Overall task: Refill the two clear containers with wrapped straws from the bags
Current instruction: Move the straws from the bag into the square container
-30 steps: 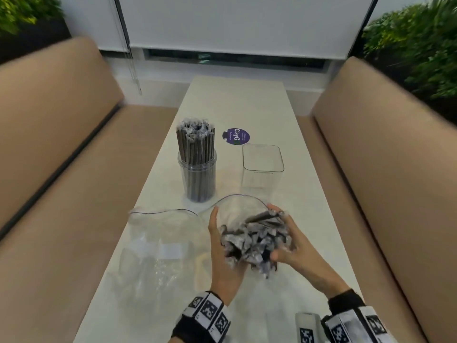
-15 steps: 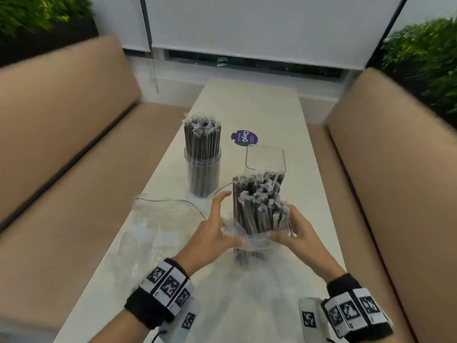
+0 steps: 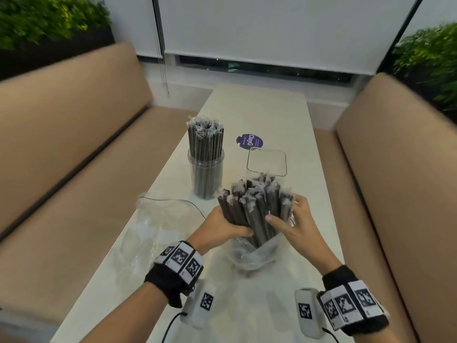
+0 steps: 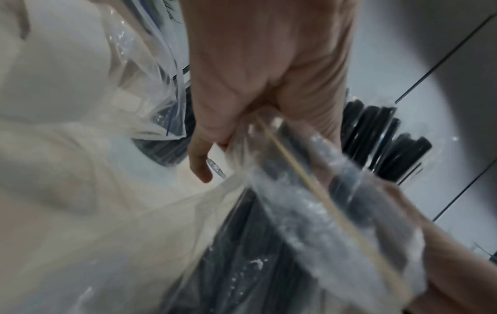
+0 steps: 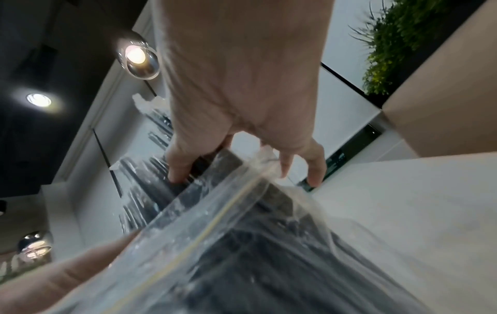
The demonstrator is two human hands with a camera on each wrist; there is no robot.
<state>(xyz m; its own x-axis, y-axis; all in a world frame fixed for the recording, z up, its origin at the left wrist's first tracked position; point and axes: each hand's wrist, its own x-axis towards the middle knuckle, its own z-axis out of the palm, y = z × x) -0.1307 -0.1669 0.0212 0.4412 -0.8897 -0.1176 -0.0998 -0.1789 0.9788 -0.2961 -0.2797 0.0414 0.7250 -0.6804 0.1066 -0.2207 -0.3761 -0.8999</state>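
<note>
A thick bundle of dark wrapped straws [image 3: 254, 209] stands nearly upright over the near middle of the table. Its lower end is still inside a crumpled clear bag [image 3: 249, 256]. My left hand [image 3: 222, 226] grips the bundle from the left and my right hand [image 3: 289, 224] from the right, thumb in front. The bag's rim [image 4: 309, 191] crosses the straws just below my left palm. My right fingers [image 5: 177, 170] press on the straws above the bag [image 5: 215, 233]. A round clear container [image 3: 206, 174] packed with straws stands behind on the left. The square clear container [image 3: 267, 160] right behind the bundle is empty.
A second clear bag [image 3: 158, 226] lies flat and empty on the white table [image 3: 259, 112] to the left of my hands. A purple round sticker [image 3: 249, 141] sits beyond the containers. Tan bench seats [image 3: 74, 169] run along both long sides of the table.
The bundle has turned from lying towards me to standing upright and has risen further out of the bag. Both hands have shifted from the bag onto the straws themselves.
</note>
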